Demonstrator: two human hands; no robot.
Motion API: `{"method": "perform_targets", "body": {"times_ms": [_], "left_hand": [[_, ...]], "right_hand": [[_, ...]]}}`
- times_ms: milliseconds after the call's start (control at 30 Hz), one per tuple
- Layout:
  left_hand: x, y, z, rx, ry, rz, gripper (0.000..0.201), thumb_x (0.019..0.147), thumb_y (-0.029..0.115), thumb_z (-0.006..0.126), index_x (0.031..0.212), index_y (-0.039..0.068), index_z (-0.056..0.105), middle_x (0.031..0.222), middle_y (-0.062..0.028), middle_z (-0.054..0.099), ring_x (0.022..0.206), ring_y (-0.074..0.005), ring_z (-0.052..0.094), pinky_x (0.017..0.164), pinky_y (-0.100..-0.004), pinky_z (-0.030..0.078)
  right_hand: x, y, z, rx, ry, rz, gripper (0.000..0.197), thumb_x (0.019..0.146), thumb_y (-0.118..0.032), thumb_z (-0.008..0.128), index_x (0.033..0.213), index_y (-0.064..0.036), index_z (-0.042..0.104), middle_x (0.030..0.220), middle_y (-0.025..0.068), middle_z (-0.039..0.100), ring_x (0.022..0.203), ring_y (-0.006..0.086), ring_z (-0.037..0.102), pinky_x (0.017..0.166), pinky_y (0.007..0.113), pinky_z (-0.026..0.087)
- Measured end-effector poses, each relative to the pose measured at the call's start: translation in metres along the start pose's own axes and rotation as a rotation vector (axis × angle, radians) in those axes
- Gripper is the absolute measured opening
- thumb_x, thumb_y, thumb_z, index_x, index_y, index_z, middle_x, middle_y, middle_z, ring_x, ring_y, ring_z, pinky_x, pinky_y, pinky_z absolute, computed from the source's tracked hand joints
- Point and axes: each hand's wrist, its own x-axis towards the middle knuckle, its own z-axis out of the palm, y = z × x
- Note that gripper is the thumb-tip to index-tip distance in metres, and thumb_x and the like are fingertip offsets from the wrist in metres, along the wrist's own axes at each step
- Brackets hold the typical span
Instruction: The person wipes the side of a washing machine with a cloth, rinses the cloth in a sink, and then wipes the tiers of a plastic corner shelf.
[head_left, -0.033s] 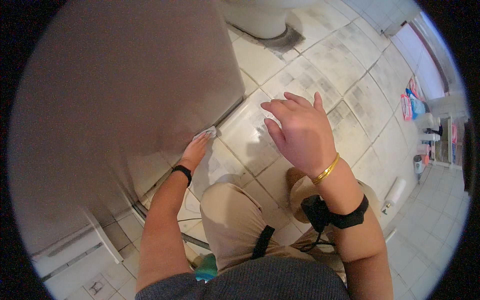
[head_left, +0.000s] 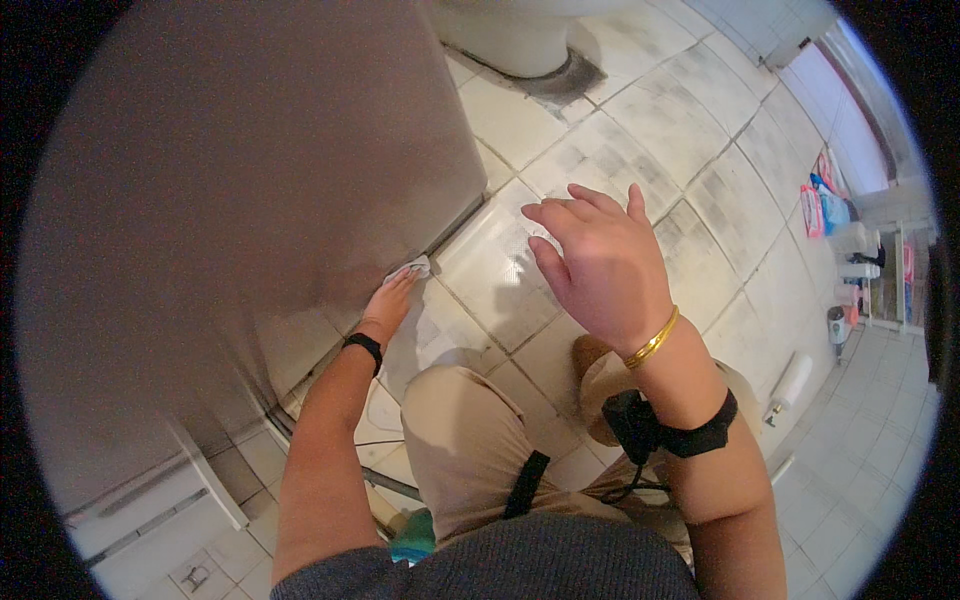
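Hardly anything has changed: the left hand (head_left: 388, 303), fingers close together, holds the cloth (head_left: 419, 264) by the panel (head_left: 280, 150), so work there seems steady; the right hand (head_left: 608, 265) hovers empty, fingers wide

Left hand (head_left: 392, 298): brown panel (head_left: 270, 150) blocks leftward | knee (head_left: 455, 405) near side | way open rightward above tiles (head_left: 467, 285) | toilet base (head_left: 530, 50) far side
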Motion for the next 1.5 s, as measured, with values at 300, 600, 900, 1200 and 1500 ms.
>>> {"method": "perform_targets", "body": {"times_ms": [300, 600, 900, 1200, 1500], "left_hand": [[0.079, -0.026, -0.052, -0.09, 0.105, -0.113, 0.053, 0.097, 0.025, 0.042, 0.146, 0.003, 0.042, 0.159, -0.0073, 0.031, 0.149, -0.0193, 0.019, 0.124, -0.0392, 0.003], [0.122, -0.048, -0.095, -0.107, 0.171, -0.204, 0.046, 0.098, 0.026, 0.043, 0.137, 0.005, 0.056, 0.16, -0.0083, 0.03, 0.151, -0.0219, 0.016, 0.123, -0.041, 0.001], [0.09, -0.034, -0.073, 0.027, 0.213, -0.128, 0.052, 0.099, 0.022, 0.038, 0.146, 0.001, 0.042, 0.161, -0.0072, 0.027, 0.151, -0.0209, 0.012, 0.124, -0.0409, 0.001], [0.168, -0.065, -0.118, -0.027, 0.23, -0.228, 0.049, 0.098, 0.031, 0.045, 0.14, 0.008, 0.053, 0.159, -0.0099, 0.031, 0.151, -0.0294, 0.011, 0.12, -0.0468, -0.008], [0.155, -0.033, -0.065, 0.089, 0.108, -0.142, 0.051, 0.099, 0.033, 0.044, 0.144, 0.009, 0.048, 0.16, -0.0089, 0.029, 0.151, -0.0279, 0.015, 0.121, -0.0477, -0.005]], "right_hand": [[-0.007, 0.016, -0.013, -0.039, -0.018, 0.069, 0.022, 0.089, -0.022, 0.062, 0.109, -0.0127, 0.066, 0.11, 0.0051, 0.069, 0.118, 0.0306, 0.058, 0.103, 0.067, 0.036], [-0.009, 0.02, -0.015, -0.053, -0.096, 0.108, 0.02, 0.09, -0.022, 0.061, 0.107, -0.0117, 0.065, 0.112, 0.0054, 0.068, 0.121, 0.0301, 0.057, 0.105, 0.066, 0.034], [-0.009, 0.037, -0.021, -0.036, -0.057, 0.124, 0.022, 0.091, -0.022, 0.06, 0.109, -0.0118, 0.065, 0.113, 0.0055, 0.068, 0.122, 0.0302, 0.056, 0.106, 0.065, 0.033], [-0.014, 0.037, -0.026, -0.056, -0.148, 0.143, 0.023, 0.092, -0.023, 0.059, 0.111, -0.0121, 0.064, 0.116, 0.0054, 0.067, 0.125, 0.0303, 0.054, 0.107, 0.066, 0.03], [-0.007, 0.027, -0.008, -0.048, -0.135, 0.133, 0.022, 0.092, -0.023, 0.058, 0.111, -0.0125, 0.064, 0.117, 0.0053, 0.067, 0.126, 0.0297, 0.053, 0.108, 0.066, 0.03]]}}
